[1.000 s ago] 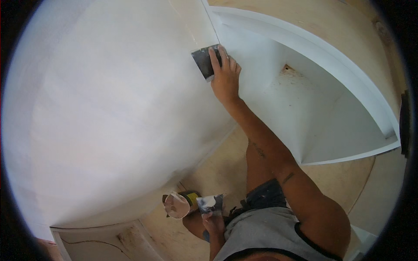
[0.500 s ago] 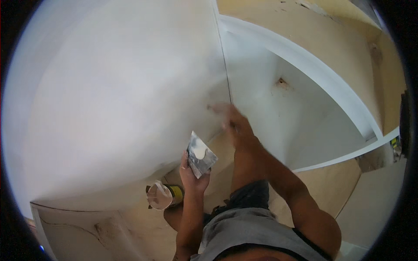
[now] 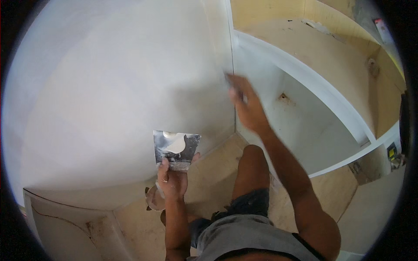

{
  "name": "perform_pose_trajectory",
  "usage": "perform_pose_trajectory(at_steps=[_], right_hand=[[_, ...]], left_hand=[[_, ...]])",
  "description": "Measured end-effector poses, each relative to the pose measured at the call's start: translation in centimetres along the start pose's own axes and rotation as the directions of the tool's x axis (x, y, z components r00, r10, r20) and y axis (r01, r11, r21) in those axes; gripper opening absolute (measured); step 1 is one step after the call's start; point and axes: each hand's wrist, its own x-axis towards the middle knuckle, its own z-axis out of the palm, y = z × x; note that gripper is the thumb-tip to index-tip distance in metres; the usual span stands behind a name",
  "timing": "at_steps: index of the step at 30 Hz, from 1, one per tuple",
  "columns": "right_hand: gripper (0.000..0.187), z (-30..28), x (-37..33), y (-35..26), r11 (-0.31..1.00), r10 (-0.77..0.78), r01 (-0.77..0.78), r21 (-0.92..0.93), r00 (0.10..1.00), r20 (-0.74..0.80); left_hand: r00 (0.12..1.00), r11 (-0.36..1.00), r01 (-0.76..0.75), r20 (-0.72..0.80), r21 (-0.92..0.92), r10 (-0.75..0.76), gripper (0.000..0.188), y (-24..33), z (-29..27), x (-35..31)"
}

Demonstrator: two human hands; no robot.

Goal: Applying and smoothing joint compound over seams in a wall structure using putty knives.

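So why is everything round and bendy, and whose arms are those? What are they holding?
There's no robot here, just a person with two bare hands. The picture comes from a camera worn on their head, looking down. Its very wide lens makes the edges dark and straight lines bend.

The left hand holds a flat plate with a smooth blob of white paste on it. The right hand is up near the pale wall. It seems to hold a thin dark tool, but that part is too blurry to be sure.

Below, partly hidden by the left arm, is a tub with pinkish stuff in it. On the right is a white curved frame.
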Motion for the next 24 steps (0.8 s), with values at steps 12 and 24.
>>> perform_pose_trajectory(at_steps=[12,24], right_hand=[[0.05,-0.2,22.5,-3.4,0.522,-0.605,0.377,-0.765,0.796,-0.021],[0.079,5.6,14.4,6.5,0.655,-0.319,0.155,-0.74,0.944,-0.084]], left_hand=[[0.983,0.987,0.157,-0.097,0.027,-0.154,0.06,1.2,-6.2,-2.3],[0.916,0.971,0.235,-0.327,-0.034,-0.233,0.068,-1.0,-15.3,-4.8]])
